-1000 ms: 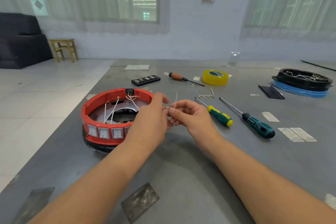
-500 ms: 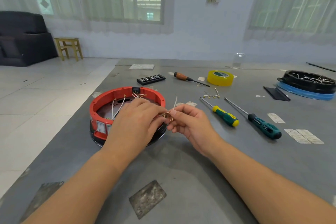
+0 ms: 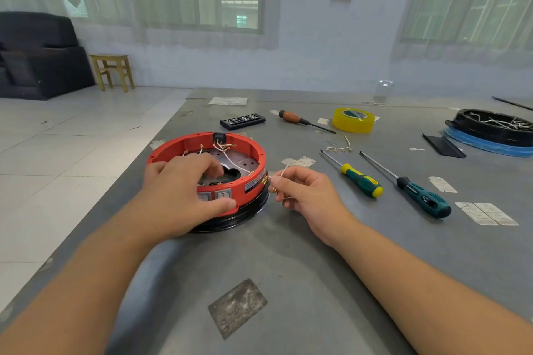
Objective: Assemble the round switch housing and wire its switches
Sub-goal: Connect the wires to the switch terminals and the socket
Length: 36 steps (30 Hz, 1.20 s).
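A round red switch housing [image 3: 253, 153] on a black base stands on the grey table [image 3: 317, 268]. White wires [image 3: 230, 157] run across its inside, and grey rocker switches [image 3: 222, 194] sit in its near wall. My left hand [image 3: 178, 196] grips the near rim, fingers inside the ring and thumb on the outer wall. Just right of the housing, my right hand [image 3: 305, 196] pinches a thin white wire with brass terminals [image 3: 284, 171]. A second wire set with brass terminals [image 3: 339, 148] lies farther back.
Two green-handled screwdrivers [image 3: 362, 180] [image 3: 424, 199] lie to the right. At the back are a brown-handled screwdriver [image 3: 291, 117], yellow tape [image 3: 353, 119] and a black switch strip [image 3: 242, 121]. A black housing on a blue ring [image 3: 490, 135] sits far right. The table's left edge is near the housing.
My left hand let go of the wire and moved left onto the housing's near rim. My right hand keeps the wire and has stayed beside the housing.
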### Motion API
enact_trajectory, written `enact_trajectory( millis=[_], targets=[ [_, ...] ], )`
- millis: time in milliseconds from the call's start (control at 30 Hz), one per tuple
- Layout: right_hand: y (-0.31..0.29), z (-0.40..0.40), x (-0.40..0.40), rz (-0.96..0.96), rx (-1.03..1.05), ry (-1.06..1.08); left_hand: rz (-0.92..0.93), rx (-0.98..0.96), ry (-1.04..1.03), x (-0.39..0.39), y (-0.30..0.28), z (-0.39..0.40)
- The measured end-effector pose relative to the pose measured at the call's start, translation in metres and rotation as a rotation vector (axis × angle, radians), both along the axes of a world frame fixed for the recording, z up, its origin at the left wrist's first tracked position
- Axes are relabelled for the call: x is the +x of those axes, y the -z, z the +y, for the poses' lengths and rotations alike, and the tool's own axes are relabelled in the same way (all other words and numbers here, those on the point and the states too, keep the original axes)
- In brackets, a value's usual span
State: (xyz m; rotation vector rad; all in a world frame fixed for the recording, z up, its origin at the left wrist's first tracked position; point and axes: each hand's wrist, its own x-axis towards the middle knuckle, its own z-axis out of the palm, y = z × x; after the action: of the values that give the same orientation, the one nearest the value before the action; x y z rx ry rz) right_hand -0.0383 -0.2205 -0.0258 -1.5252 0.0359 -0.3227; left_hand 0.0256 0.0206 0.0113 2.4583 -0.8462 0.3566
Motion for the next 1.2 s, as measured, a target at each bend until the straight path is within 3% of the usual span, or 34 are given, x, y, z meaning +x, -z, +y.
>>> enact_trajectory(
  millis=[133,467,600,933,1100,1200],
  targets=[
    [-0.001,0.001,-0.001,0.021,0.007,0.011,0.111,0.132,-0.019,0.005,-0.005,0.018],
    [-0.001,0.001,-0.001,0.034,0.0,0.001,0.08,-0.102,-0.014,0.009,0.011,0.012],
    [0.001,0.002,0.0,0.032,-0.027,0.044,0.033,-0.145,-0.029,0.008,0.017,0.001],
    [-0.008,-0.003,-0.001,0.067,0.367,-0.077,-0.218,-0.203,0.051,-0.009,0.038,-0.026],
    [-0.008,0.003,0.0,0.037,0.317,-0.116,-0.295,-0.167,0.077,-0.017,0.036,-0.032],
    [-0.007,0.005,-0.002,0.047,0.284,-0.111,-0.246,-0.18,0.065,-0.018,0.036,-0.031]
  ],
)
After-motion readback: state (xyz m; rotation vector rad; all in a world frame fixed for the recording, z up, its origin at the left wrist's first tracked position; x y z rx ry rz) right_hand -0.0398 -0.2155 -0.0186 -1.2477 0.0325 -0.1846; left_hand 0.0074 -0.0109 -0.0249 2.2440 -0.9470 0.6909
